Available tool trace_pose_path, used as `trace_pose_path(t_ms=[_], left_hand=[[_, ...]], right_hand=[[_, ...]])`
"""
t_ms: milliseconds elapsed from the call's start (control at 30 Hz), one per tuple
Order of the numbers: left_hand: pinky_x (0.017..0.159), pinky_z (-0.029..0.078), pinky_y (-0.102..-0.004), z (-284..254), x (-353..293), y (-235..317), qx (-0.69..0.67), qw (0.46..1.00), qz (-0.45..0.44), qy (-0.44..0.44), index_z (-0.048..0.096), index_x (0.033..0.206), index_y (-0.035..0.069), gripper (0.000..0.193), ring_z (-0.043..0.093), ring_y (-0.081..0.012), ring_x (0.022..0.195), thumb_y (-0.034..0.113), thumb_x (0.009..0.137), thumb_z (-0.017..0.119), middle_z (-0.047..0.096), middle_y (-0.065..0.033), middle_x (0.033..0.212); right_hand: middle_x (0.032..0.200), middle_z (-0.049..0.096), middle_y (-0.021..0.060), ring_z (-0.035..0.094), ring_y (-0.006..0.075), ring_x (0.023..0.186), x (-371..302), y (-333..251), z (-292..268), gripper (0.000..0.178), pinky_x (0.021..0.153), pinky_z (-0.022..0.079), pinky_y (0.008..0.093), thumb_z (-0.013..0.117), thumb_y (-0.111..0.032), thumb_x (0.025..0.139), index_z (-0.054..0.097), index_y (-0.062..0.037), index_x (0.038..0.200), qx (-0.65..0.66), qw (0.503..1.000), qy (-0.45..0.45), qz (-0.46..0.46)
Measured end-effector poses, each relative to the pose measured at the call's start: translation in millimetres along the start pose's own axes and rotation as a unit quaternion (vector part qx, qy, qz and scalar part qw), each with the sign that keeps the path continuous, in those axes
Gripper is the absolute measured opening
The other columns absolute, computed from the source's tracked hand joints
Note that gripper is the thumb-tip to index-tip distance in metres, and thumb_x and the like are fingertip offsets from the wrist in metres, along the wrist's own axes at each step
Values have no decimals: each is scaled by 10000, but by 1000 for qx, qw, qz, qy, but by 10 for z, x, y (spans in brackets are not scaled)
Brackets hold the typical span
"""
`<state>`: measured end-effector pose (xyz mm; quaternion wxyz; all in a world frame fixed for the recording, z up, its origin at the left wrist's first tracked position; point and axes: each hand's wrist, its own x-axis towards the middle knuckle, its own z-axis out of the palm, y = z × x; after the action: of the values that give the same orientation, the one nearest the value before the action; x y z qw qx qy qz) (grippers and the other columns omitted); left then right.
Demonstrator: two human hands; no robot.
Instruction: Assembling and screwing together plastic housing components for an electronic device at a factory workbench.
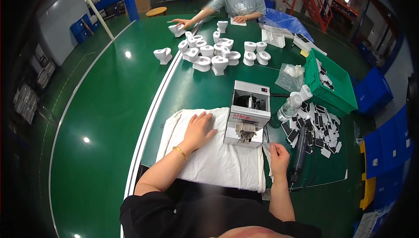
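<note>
My left hand [199, 131] lies flat with spread fingers on a white cloth [209, 168] covering the near part of the green table. At the cloth's right edge, the fingers of my right hand [279, 158] are pinched together on its border. Between my hands stands a grey metal screw feeder [247, 118], partly on the cloth. Right of it, an electric screwdriver [300, 153] rests beside my right hand, near a pile of small black-and-white flat pieces [325, 129].
Several white miniature toilets [219, 65] stand farther back. Across the table, a co-worker's hand [181, 22] touches another one. A clear bottle [286, 112], a plastic bag [290, 77] and a green crate [334, 90] stand at right. A white rail [148, 126] runs along the left.
</note>
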<state>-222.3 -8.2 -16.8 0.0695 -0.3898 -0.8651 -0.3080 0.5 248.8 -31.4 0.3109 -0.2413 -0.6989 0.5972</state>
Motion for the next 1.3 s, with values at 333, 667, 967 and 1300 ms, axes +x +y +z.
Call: trace_pose_path(t_ms=[333,667,967,1300], left_hand=[[1156,295,-479,-2,25,-12,-2,1000,1,-6,522,1347,36,590,465,-317,1352,291,850,714,602,-171,1309],[1157,291,-494,-7,54,8,6,1000,7,0,530,1342,23,592,461,-340,1345,305,856,716,575,-195,1342],[1050,365,-498,-132,71,121,-2,1000,24,-11,576,1099,40,422,556,-342,1099,308,797,699,609,-168,1101],[985,417,-474,135,126,116,11,999,33,42,654,949,38,349,614,-318,1033,344,782,683,665,-152,994]], right_hand=[[841,661,-7,552,25,713,21,37,-14,174,638,416,177,649,-105,959,680,53,1026,-1,1000,5,6],[857,666,-6,576,42,776,58,-52,-22,143,711,447,186,657,-100,952,676,38,983,-28,999,2,14],[708,502,-48,436,50,630,97,11,-93,253,560,360,220,596,-227,1005,611,-16,866,-90,995,40,32],[667,394,-65,327,44,591,201,105,-214,386,511,266,231,576,-333,1017,506,-71,743,-77,996,45,24]])
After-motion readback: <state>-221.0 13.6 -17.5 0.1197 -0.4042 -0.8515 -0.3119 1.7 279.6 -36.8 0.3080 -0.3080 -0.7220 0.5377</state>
